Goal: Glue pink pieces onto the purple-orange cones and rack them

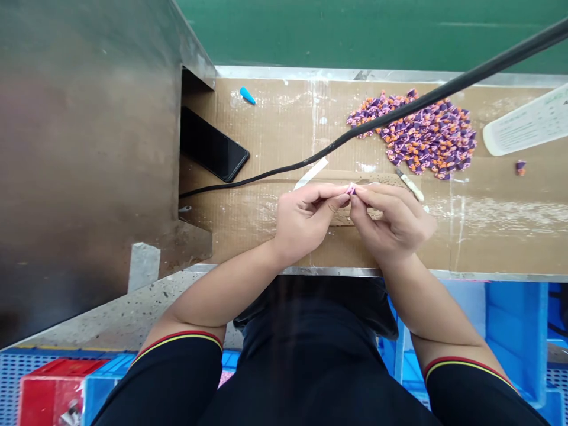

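Between my two hands is a tiny pink and purple molded piece [351,189], pinched at the fingertips above the cardboard-covered bench. My left hand [304,222] grips it from the left with thumb and forefinger. From the right, my right hand [393,219] pinches the same piece, its fingers closed. Most of the piece is hidden by the fingertips. Behind my right hand lies a small knife with a pale handle [412,186]. A big heap of small purple, pink and orange pieces [426,133] spreads farther back.
A black cable [337,142] crosses above the bench. At left stand a metal housing [89,148] and a black phone [215,145]. A blue cone-shaped tip [247,95] lies at the back. At right are a white bottle [528,121] and one loose piece [520,168]. Blue bins [515,331] sit below.
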`<state>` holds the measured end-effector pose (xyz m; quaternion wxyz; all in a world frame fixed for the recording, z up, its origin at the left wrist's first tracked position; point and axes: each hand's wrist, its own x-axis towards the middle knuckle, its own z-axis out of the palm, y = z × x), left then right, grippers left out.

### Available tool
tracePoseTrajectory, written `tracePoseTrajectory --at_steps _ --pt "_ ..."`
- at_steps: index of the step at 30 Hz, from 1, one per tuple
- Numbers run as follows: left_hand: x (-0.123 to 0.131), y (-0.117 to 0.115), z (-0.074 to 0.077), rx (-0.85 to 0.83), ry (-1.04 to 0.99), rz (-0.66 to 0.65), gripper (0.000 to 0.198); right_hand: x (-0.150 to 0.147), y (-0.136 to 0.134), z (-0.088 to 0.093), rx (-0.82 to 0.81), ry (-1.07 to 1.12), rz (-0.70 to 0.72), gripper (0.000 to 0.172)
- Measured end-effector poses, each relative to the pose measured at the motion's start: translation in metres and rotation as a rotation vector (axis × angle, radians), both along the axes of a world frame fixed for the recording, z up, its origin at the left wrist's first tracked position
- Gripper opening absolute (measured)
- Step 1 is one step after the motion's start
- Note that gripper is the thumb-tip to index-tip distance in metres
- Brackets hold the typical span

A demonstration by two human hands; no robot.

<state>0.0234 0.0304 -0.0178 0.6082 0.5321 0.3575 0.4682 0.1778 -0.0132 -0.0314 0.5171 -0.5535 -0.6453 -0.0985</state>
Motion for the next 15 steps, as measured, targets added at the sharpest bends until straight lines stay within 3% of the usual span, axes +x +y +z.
tracePoseTrajectory --at_steps 5,11,15 --pt "0.0011 -0.0023 -0.0016 0.069 -0.017 0.026 0.021 0.0007 -0.0002 -0.0003 0.033 0.003 0.031 0.012" --pt "0.0026 0.0014 -0.0022 -0.042 -0.109 -0.090 0.025 0.0051 0.0017 -0.0031 -0.010 -0.006 -0.015 0.003" --pt "0.0029 0.0032 -0.0026 -0.050 -0.137 -0.105 0.025 0.0044 0.0040 -0.0025 0.075 0.016 0.035 0.016"
